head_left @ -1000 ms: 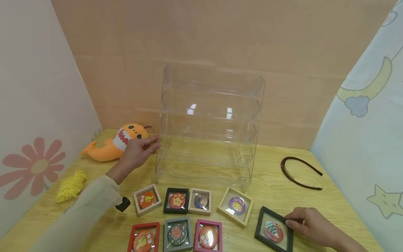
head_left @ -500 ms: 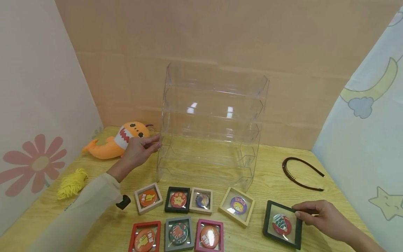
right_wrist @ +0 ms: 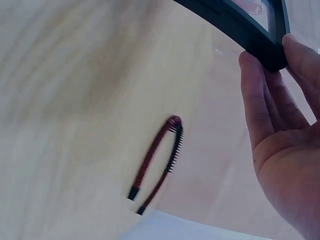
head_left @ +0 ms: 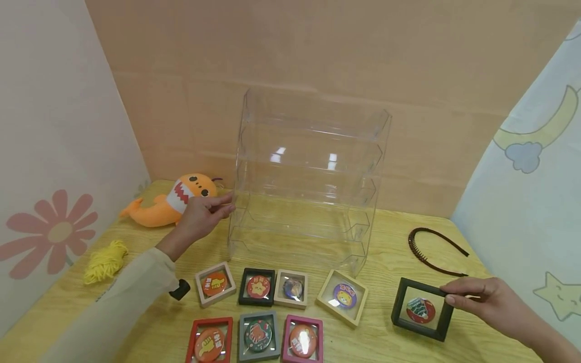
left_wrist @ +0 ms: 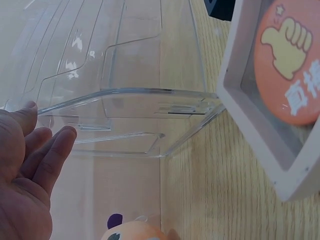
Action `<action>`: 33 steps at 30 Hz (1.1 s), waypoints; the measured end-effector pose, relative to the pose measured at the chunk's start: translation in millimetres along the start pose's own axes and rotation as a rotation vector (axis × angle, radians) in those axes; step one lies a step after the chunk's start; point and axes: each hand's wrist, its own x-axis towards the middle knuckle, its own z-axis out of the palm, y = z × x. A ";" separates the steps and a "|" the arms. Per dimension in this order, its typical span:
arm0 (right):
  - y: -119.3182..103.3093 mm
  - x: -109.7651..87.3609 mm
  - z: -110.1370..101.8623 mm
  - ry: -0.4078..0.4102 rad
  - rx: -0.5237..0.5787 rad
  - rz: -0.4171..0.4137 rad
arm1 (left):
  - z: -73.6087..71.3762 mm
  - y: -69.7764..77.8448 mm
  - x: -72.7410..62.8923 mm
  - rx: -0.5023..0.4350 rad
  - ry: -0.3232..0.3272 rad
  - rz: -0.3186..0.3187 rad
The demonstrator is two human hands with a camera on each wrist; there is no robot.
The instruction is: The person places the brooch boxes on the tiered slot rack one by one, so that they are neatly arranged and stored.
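A clear acrylic display rack [head_left: 308, 227] with several tiers stands at the table's middle. My left hand [head_left: 201, 217] holds its left side edge, thumb and fingers at the panel in the left wrist view. At the right, my right hand [head_left: 492, 305] pinches a black square frame [head_left: 419, 330] by its upper right corner, between thumb and fingers. The frame is tilted up, with a red and green round badge [head_left: 420, 310] behind its clear window. In the right wrist view, only part of the black frame [right_wrist: 240, 22] shows, above the fingers.
Several framed badges lie before the rack, among them a red frame [head_left: 229, 333], a grey frame [head_left: 278, 335] and a yellowish wooden frame [head_left: 327, 305]. A dark red headband [head_left: 415, 247] lies right, an orange plush shark [head_left: 154, 214] and yellow yarn [head_left: 106, 262] left.
My right hand has lifted the black frame, moved it right and slightly away, and tipped it more upright. The left hand has stayed at the rack's side. The head view has shifted slightly.
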 end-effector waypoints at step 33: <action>-90.0 151.2 -9.2 0.212 -0.039 -0.171 | 4.6 3.6 0.5 0.001 -0.012 -0.055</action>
